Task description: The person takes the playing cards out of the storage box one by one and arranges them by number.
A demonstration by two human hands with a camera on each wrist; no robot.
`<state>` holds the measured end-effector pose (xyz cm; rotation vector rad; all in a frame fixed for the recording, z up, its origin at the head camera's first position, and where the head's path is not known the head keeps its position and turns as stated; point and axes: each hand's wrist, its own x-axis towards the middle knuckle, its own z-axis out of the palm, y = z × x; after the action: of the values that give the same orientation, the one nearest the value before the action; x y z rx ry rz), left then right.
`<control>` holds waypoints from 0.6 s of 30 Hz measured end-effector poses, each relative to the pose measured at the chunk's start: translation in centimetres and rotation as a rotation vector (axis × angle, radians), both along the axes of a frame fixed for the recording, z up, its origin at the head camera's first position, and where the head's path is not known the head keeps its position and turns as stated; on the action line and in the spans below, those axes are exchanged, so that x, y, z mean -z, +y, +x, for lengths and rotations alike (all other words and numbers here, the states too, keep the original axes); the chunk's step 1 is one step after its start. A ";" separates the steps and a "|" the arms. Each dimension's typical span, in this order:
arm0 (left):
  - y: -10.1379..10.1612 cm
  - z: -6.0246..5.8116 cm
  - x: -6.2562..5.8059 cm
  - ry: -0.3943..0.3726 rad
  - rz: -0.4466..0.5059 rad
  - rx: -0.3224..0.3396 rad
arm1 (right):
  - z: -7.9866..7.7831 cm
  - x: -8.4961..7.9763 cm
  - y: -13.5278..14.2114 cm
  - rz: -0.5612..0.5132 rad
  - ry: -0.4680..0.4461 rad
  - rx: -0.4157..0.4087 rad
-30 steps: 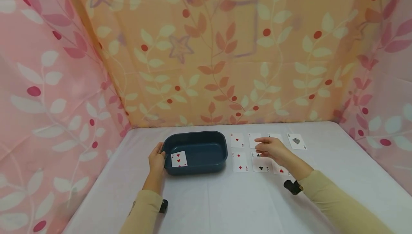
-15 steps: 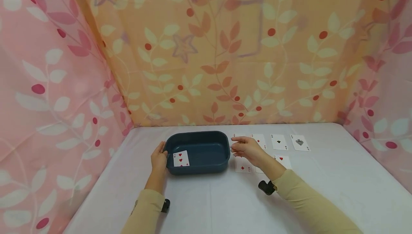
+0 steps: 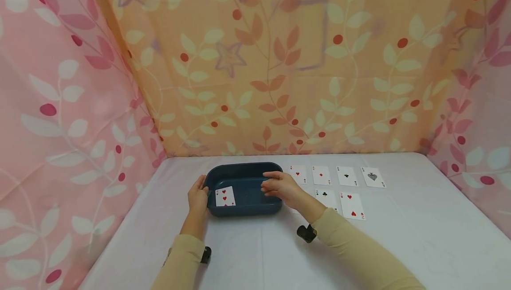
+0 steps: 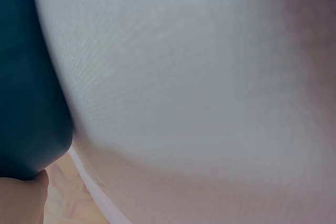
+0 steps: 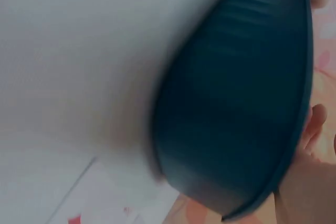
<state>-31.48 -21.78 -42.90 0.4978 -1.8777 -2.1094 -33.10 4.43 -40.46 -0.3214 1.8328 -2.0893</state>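
Note:
A dark blue, rectangular tub (image 3: 245, 211) stands on the white-covered table. My left hand (image 3: 197, 196) grips its left end at the rim. A playing card (image 3: 225, 196) with red hearts lies inside, near that end. Over the tub's right end hovers my right hand (image 3: 281, 189), its fingers loosely extended and no card visible in them. In the right wrist view its fingers (image 5: 316, 121) show beyond the rim of the tub. The left wrist view catches the tub's outer wall (image 4: 31, 77) and a bit of the left hand (image 4: 21, 200).
Right of the tub, face-up aces form a back row: hearts (image 3: 297, 174), diamonds (image 3: 321, 175), clubs (image 3: 347, 176) and spades (image 3: 373, 177). In front lie the two of clubs (image 3: 325, 197) and two of hearts (image 3: 352, 205). Patterned cloth (image 3: 263, 59) hangs behind the table and at both sides.
My right hand has swept left from above the card rows to over the tub's right end, uncovering cards on the right and hiding the two of diamonds. My left hand keeps its hold.

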 end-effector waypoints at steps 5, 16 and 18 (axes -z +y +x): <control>-0.1 -0.2 0.0 0.005 0.003 -0.002 | -0.3 0.6 -2.2 0.118 0.061 -0.055; 0.3 0.3 0.0 0.030 -0.005 -0.009 | -1.8 1.9 -6.9 0.445 0.120 -0.192; 0.2 0.1 0.1 0.025 -0.004 -0.002 | -2.2 2.2 -7.5 0.486 0.144 -0.204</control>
<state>-31.37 -21.57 -42.95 0.4700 -1.8667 -2.0996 -35.33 -3.11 -42.66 -0.5120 2.2095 -1.4609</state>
